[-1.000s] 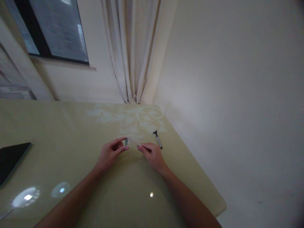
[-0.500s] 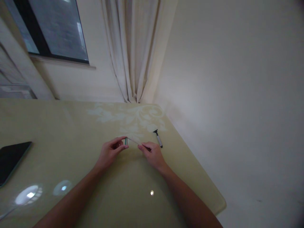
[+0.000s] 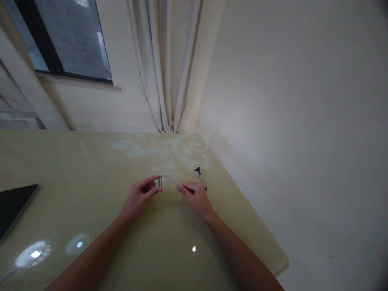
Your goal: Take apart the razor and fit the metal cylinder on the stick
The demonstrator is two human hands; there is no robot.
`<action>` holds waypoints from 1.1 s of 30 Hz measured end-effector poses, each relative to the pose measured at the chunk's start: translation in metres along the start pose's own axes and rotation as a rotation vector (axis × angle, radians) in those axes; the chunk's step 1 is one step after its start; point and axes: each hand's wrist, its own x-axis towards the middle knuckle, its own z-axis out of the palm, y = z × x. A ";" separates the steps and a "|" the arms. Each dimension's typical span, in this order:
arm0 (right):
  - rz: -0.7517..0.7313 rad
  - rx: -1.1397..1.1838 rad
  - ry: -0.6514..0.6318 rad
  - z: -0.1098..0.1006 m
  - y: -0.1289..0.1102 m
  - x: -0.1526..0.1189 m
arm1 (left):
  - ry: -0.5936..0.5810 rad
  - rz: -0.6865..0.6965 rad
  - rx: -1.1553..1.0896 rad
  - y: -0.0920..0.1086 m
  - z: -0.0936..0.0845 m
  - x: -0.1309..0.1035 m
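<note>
My left hand (image 3: pixel 140 198) pinches a small upright razor cartridge (image 3: pixel 160 182), with green and pale strips, between thumb and fingertips. In a closed grip, my right hand (image 3: pixel 195 197) holds a thin pale stick (image 3: pixel 171 180), which slants up and left. The stick's tip is close to the cartridge; whether they touch I cannot tell. What the stick is exactly is too small to make out, and its rear end is hidden in the hand. Just beyond my right hand lies a razor handle (image 3: pixel 201 178) with a black T-shaped end and a grey grip.
Both hands are above a glossy yellowish table (image 3: pixel 145 250). A dark flat device (image 3: pixel 16 206) lies at its left edge. Along the right side runs a plain wall (image 3: pixel 287 133); a curtain (image 3: pixel 169 68) hangs behind the far edge. Lamp reflections show on the tabletop.
The stick's tip sits slightly farther from the cartridge, which has turned a little. Both hands keep their grips almost in place. The view has shifted slightly.
</note>
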 end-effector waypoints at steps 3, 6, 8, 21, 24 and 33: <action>-0.037 0.020 -0.049 0.004 -0.004 -0.001 | -0.016 0.007 0.021 0.001 0.000 -0.001; 0.009 -0.036 0.001 0.003 -0.001 0.001 | 0.002 0.007 0.029 0.002 0.000 -0.002; 0.030 -0.055 0.036 0.001 0.001 0.001 | 0.014 0.003 0.024 0.002 0.000 -0.001; -0.016 -0.028 0.009 0.000 0.002 0.001 | 0.015 -0.007 0.018 0.003 -0.001 0.000; -0.068 -0.009 -0.057 0.001 -0.001 0.000 | 0.015 -0.005 0.023 0.003 -0.001 0.000; -0.059 -0.017 -0.103 -0.002 -0.004 0.000 | 0.009 0.005 0.037 0.004 -0.001 0.000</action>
